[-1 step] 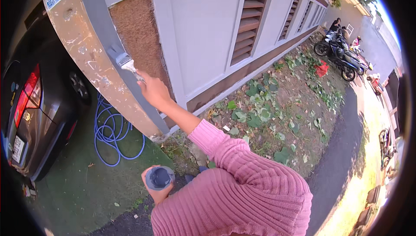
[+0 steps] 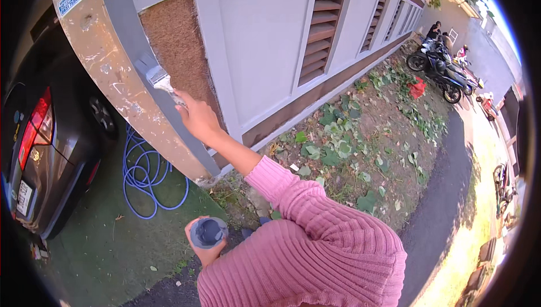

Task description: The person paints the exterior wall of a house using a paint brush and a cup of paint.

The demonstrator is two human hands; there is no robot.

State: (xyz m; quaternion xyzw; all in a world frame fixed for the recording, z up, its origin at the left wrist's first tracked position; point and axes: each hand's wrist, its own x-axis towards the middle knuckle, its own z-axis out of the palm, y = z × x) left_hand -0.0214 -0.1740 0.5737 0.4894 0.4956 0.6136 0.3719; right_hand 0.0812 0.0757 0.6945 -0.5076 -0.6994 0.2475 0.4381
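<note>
My right hand (image 2: 197,116) is closed round the handle of a flat paintbrush (image 2: 160,81). The bristles rest against the grey-painted side of a pillar (image 2: 127,31), beside a rough brown wall panel (image 2: 177,47). The pillar's adjoining face (image 2: 104,62) is tan, with flaking pale patches and a blue-and-white sticker near the top. Low in front of me, my left hand (image 2: 209,255) grips a small cup of grey paint (image 2: 208,232), upright and open at the top. Grey paint coats the cup's inner wall.
A dark car (image 2: 56,160) stands left of the pillar. A coiled blue hose (image 2: 147,180) lies on the green ground by its base. The grey wall (image 2: 265,31) with brown louvres runs away to the right, above leafy plants (image 2: 338,143). Parked motorcycles (image 2: 442,70) and people are farther off.
The brush has shifted slightly left along the pillar's grey side, and the view has moved a little. My left hand still holds the cup in nearly the same place.
</note>
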